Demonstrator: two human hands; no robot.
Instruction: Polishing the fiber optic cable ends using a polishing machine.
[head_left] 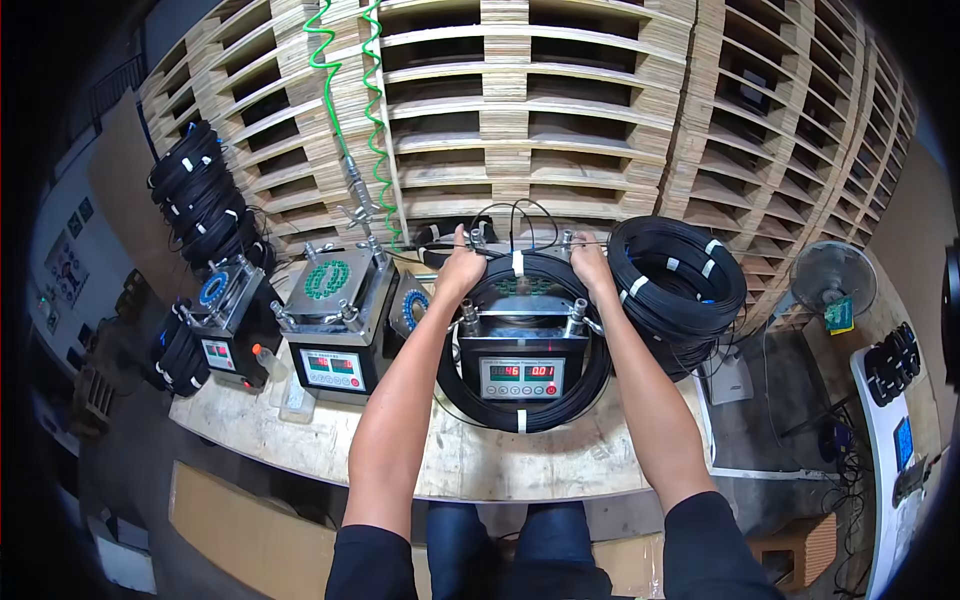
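My left hand (pixel 462 267) is closed around the metal clamp post (pixel 478 240) at the far left corner of a polishing machine. At its far right corner, my right hand (pixel 590 262) grips the matching clamp post (pixel 568 240). The fingers of both hands are partly hidden. The polishing machine (pixel 478 350) has a lit red digital display on its front. A coil of black cable (pixel 522 417), tied with white bands, hangs around its front and top. Thin black cable ends arch up behind the machine's top plate.
Two similar machines (pixel 318 325) (pixel 235 312) stand on the wooden bench (pixel 470 465) to the left. Stacked black cable coils lie at right (pixel 675 285) and far left (pixel 205 200). Pallets (pixel 510 100) rise behind; green air hoses (pixel 328 70) hang there. A fan (pixel 832 280) stands right.
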